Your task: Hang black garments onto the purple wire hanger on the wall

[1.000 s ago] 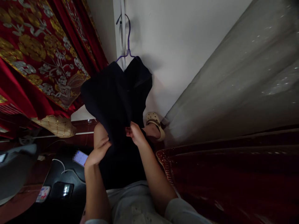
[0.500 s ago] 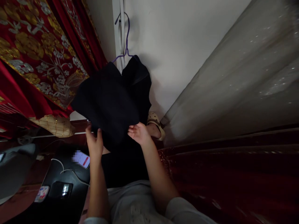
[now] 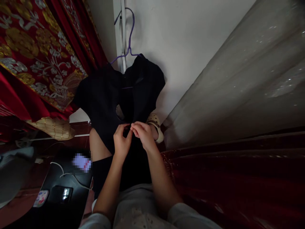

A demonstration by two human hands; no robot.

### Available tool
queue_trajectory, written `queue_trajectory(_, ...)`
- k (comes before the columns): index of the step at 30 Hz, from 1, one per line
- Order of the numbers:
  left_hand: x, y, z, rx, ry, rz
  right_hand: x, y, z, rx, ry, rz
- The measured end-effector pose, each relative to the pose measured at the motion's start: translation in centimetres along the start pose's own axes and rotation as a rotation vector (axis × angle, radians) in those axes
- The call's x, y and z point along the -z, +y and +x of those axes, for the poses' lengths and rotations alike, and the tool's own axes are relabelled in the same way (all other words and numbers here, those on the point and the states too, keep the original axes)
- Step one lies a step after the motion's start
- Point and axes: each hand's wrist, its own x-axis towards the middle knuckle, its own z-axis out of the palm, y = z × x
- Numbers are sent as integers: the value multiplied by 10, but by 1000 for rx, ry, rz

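A black garment point(image 3: 100, 92) with short sleeves hangs by its shoulders on a thin purple hanger point(image 3: 130, 41). Its front edges part in the middle, and a gap shows between them above my fingers. My left hand point(image 3: 122, 143) is closed in a pinch at the garment's front edge. Close beside it, my right hand point(image 3: 143, 134) pinches the opposite front edge, fingertips nearly touching those of the left. Whatever small part lies between the fingertips is hidden.
The hanger hooks on a white vertical strip point(image 3: 123, 31) by the wall. Red embroidered curtain fabric point(image 3: 47, 54) is at left, grey shiny sheeting point(image 3: 238, 82) at right. Below left, a black bench point(image 3: 53, 178) bears a phone point(image 3: 81, 162), a dark device point(image 3: 60, 194) and a white cable point(image 3: 79, 183).
My left hand has moved right and closed on the garment, meeting my right hand. The garment's front panel has dropped back and spread, showing the opening.
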Motion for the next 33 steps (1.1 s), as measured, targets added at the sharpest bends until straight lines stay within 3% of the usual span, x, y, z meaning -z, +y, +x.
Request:
queue_trajectory(6,-5,-1,8,-111,-93,72,4,-18,4,20,-97,-70)
queue_trajectory(8,-5,-3,11,-110,-190,203,1,-39,25,52,-71,3)
queue_trajectory(11,-3,-9,16,-71,-449,497,-9,-87,73,185,33,128)
queue_trajectory(13,1,-11,22,-41,-590,667,-19,-118,101,230,35,156)
queue_trajectory(17,14,0,53,-79,-669,737,-38,-151,112,298,-61,126)
queue_trajectory(20,28,27,94,-275,-522,436,-43,-151,95,364,-111,60)
queue_trajectory(24,42,72,158,-530,-90,72,-39,-149,79,368,-85,8)
queue_trajectory(27,44,96,190,-610,-121,132,-34,-148,82,464,-75,-47)
queue_trajectory(30,45,112,202,-651,-174,207,-29,-131,96,596,-20,-156)
queue_trajectory(33,60,116,208,-695,0,129,-24,-96,105,580,22,-284)
